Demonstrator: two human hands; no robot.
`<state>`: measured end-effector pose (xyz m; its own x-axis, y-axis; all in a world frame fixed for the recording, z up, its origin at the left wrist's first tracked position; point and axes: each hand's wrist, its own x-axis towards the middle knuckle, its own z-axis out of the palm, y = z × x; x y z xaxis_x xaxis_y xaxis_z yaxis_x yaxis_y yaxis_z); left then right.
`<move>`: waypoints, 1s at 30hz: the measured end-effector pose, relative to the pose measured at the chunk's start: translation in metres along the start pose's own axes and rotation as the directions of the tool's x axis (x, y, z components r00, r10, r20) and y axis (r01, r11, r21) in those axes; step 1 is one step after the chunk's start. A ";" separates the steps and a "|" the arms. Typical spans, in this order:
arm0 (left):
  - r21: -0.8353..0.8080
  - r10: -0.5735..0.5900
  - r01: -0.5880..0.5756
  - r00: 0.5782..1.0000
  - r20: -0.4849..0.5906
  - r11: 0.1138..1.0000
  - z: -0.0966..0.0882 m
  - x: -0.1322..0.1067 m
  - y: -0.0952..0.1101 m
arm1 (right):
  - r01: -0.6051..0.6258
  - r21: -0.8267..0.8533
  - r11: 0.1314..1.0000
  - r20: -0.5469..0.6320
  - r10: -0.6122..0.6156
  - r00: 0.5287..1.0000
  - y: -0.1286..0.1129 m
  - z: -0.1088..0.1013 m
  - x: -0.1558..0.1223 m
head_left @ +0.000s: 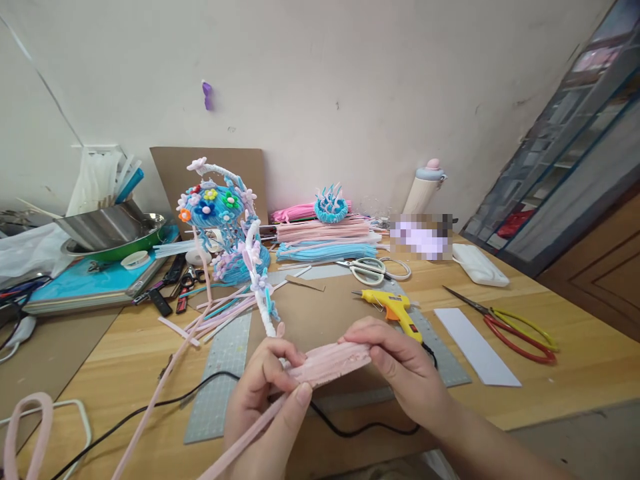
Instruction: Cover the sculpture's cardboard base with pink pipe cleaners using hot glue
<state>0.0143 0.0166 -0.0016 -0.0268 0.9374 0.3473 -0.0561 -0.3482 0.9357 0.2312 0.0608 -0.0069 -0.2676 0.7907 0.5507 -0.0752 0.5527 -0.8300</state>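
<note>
Left hand [265, 393] grip closed on pink pipe-cleaner bundle [333, 363], left end; right hand [400, 363] grip pinches right end. Bundle spans between grips, seemingly flat-wound. Glue gun [393, 308] just beyond right grip.

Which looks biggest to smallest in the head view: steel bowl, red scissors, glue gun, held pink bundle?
1. steel bowl
2. red scissors
3. glue gun and pink bundle: look alike; the bundle sits nearest the camera, so unranked.

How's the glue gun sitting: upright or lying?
Lying: the glue gun rests flat, nozzle pointing left, handle toward the right hand holding the pink bundle.
</note>
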 end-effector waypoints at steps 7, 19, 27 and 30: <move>-0.007 -0.004 0.003 0.998 -0.060 1.000 0.015 -0.006 0.005 | -0.052 0.073 0.996 0.024 0.051 0.998 0.002 -0.004 -0.008; 0.066 0.060 -0.051 0.988 -0.140 0.996 0.029 -0.004 0.009 | -0.142 -0.155 0.978 -0.204 0.109 0.973 -0.002 -0.001 -0.011; 0.090 0.073 -0.073 0.997 0.006 0.993 0.019 -0.002 0.006 | -0.013 -0.272 0.962 -0.069 -0.006 0.998 0.005 0.010 -0.010; 0.104 0.067 -0.068 0.998 0.011 0.992 0.021 -0.001 0.009 | -0.018 -0.254 0.967 -0.079 -0.002 0.997 0.010 0.008 -0.008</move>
<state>0.0351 0.0127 0.0076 -0.0198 0.9120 0.4096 0.0498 -0.4083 0.9115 0.2252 0.0581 -0.0205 -0.1909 0.8078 0.5576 0.1766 0.5871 -0.7900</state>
